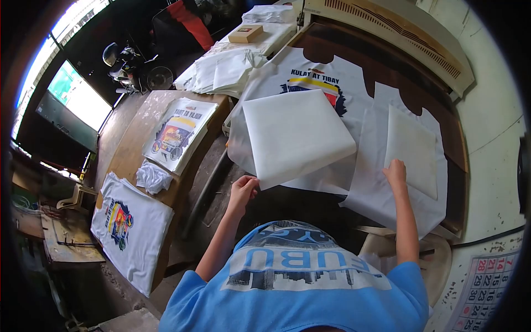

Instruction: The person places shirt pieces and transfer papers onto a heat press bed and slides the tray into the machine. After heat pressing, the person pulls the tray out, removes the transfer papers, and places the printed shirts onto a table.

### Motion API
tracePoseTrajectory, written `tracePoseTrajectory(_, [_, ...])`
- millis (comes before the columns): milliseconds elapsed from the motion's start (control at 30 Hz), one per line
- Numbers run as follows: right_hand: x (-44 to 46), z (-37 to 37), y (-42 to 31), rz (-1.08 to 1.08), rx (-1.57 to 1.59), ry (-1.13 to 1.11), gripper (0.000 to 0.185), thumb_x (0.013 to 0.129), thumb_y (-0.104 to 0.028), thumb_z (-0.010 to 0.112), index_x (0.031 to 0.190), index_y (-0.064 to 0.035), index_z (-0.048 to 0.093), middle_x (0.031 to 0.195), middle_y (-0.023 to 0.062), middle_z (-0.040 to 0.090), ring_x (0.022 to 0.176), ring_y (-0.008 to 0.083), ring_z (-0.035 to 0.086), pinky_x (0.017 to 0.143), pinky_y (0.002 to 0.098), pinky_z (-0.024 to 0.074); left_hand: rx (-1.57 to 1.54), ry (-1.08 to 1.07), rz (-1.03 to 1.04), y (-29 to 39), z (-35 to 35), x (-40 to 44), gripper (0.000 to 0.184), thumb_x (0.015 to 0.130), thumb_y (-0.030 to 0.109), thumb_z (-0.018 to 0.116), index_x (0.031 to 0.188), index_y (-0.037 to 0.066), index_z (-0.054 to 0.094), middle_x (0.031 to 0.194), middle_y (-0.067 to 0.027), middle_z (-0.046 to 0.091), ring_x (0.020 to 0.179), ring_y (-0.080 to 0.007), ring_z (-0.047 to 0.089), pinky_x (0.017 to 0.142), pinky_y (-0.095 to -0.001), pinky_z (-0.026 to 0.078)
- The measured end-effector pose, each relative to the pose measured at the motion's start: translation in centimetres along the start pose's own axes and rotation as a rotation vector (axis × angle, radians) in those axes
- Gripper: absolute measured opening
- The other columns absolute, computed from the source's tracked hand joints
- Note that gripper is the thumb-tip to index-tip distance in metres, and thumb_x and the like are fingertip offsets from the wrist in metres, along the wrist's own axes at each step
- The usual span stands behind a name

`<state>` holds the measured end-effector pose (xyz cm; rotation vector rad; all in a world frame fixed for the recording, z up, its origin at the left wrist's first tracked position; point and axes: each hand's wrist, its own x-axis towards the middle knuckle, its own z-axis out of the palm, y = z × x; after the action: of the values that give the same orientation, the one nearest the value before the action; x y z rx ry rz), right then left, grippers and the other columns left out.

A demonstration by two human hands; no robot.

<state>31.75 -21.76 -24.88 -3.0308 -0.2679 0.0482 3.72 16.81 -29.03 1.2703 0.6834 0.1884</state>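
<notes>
My left hand (244, 191) pinches the near left corner of a blank white sheet (298, 135), which is lifted at an angle over a printed white shirt piece (315, 77). Part of that shirt's print is covered by the sheet. My right hand (395, 171) is closed at the left edge of a second white sheet (412, 149), which lies on another white fabric piece (434, 124) at the right. Translucent thin sheets lie beneath both white sheets.
The dark press bed (456, 146) is under the fabric, with a beige machine housing (398, 33) behind. A wooden table (130, 133) at the left bears printed sheets (180, 133), crumpled cloth (153, 177) and a printed shirt (133, 229). A small box (246, 34) sits beyond.
</notes>
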Motion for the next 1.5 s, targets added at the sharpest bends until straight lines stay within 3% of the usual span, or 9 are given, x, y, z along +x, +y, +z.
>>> tracePoseTrajectory(233, [-0.3, 0.6, -0.1, -0.167, -0.078, 0.186, 0.011, 0.065, -0.002, 0.065, 0.07, 0.0054, 0.059, 0.075, 0.0225, 0.06, 0.074, 0.0372, 0.06, 0.067, 0.0409, 0.0496, -0.019, 0.039, -0.028, -1.1, -0.1, -0.9, 0.011, 0.081, 0.016, 0.057, 0.083, 0.006, 0.061, 0.069, 0.0013, 0.057, 0.053, -0.0042, 0.048, 0.048, -0.0177, 0.038])
tracePoseTrajectory(333, [0.5, 1.5, 0.4, -0.141, -0.11, 0.188, 0.002, 0.069, 0.004, 0.057, 0.069, 0.0045, 0.059, 0.075, 0.023, 0.06, 0.074, 0.0375, 0.06, 0.066, 0.0411, 0.0497, -0.032, 0.016, -0.019, -0.8, 0.0, -0.6, 0.012, 0.081, 0.017, 0.058, 0.083, 0.006, 0.061, 0.069, 0.0013, 0.057, 0.052, -0.0043, 0.048, 0.047, -0.0175, 0.037])
tracePoseTrajectory(467, [1.1, 0.7, 1.8, 0.0, -0.081, 0.114, 0.009, 0.067, -0.002, 0.062, 0.072, 0.004, 0.057, 0.081, 0.0219, 0.058, 0.08, 0.0364, 0.058, 0.07, 0.0412, 0.0479, -0.015, 0.046, 0.006, -0.2, -0.1, -0.4, 0.015, 0.082, 0.02, 0.06, 0.083, 0.005, 0.061, 0.069, 0.0017, 0.057, 0.052, -0.0042, 0.047, 0.047, -0.0171, 0.037])
tracePoseTrajectory(533, [0.0, -1.2, 2.4, -0.179, -0.013, 0.361, 0.008, 0.068, -0.003, 0.061, 0.073, 0.0032, 0.058, 0.084, 0.0187, 0.057, 0.082, 0.0335, 0.057, 0.072, 0.0397, 0.047, 0.003, 0.047, 0.035, 0.0, -0.6, -0.3, 0.015, 0.082, 0.02, 0.061, 0.083, 0.005, 0.061, 0.069, 0.002, 0.057, 0.051, -0.0036, 0.047, 0.046, -0.0168, 0.036])
tracePoseTrajectory(733, [-1.2, -0.4, 2.3, -0.516, -0.286, 0.006, 0.008, 0.068, -0.003, 0.062, 0.074, 0.0013, 0.059, 0.082, 0.0155, 0.057, 0.081, 0.031, 0.057, 0.072, 0.038, 0.0476, 0.009, 0.029, 0.03, 1.5, -2.0, 0.4, 0.014, 0.083, 0.02, 0.06, 0.083, 0.006, 0.06, 0.067, 0.0039, 0.055, 0.052, -0.0023, 0.045, 0.047, -0.0162, 0.035])
tracePoseTrajectory(1067, [0.1, 1.8, 2.3, -0.475, -0.313, 0.082, 0.006, 0.068, 0.006, 0.053, 0.067, 0.0016, 0.058, 0.077, 0.0162, 0.057, 0.078, 0.0298, 0.058, 0.07, 0.0368, 0.0492, 0.016, -0.005, 0.021, 2.0, -2.8, 1.2, 0.014, 0.082, 0.02, 0.061, 0.082, 0.007, 0.061, 0.067, 0.0034, 0.056, 0.052, -0.0022, 0.046, 0.048, -0.0164, 0.036])
tracePoseTrajectory(1233, [-0.4, -1.7, -5.9, -0.508, -0.083, 0.416, 0.006, 0.071, 0.0, 0.052, 0.065, -0.0009, 0.053, 0.075, 0.0157, 0.055, 0.073, 0.0302, 0.057, 0.065, 0.0383, 0.0483, 0.006, -0.077, -0.005, 1.4, -3.1, 1.1, 0.013, 0.082, 0.018, 0.061, 0.084, 0.005, 0.061, 0.07, 0.0012, 0.058, 0.053, -0.0041, 0.047, 0.049, -0.0172, 0.037])
tracePoseTrajectory(1400, [-5.8, -1.7, -19.3, -0.68, 0.022, 0.369, 0.005, 0.071, -0.002, 0.048, 0.068, -0.0023, 0.053, 0.075, 0.0127, 0.054, 0.073, 0.0281, 0.057, 0.062, 0.0362, 0.0504, -0.037, -0.146, -0.046, 0.5, -2.6, 1.3, 0.021, 0.083, 0.019, 0.059, 0.098, 0.004, 0.059, 0.075, 0.002, 0.056, 0.054, -0.0028, 0.047, 0.049, -0.0165, 0.038])
tracePoseTrajectory(1500, [-10.2, -0.4, -25.0, -0.838, 0.028, 0.279, 0.003, 0.071, -0.002, 0.049, 0.069, -0.0022, 0.052, 0.076, 0.0114, 0.054, 0.073, 0.0259, 0.058, 0.059, 0.0327, 0.0513, 0.03, -0.197, -0.076, 1.3, -2.0, 1.3, 0.025, 0.087, 0.028, 0.054, 0.092, 0.004, 0.061, 0.069, 0.0011, 0.055, 0.054, -0.0042, 0.048, 0.049, -0.0177, 0.039])
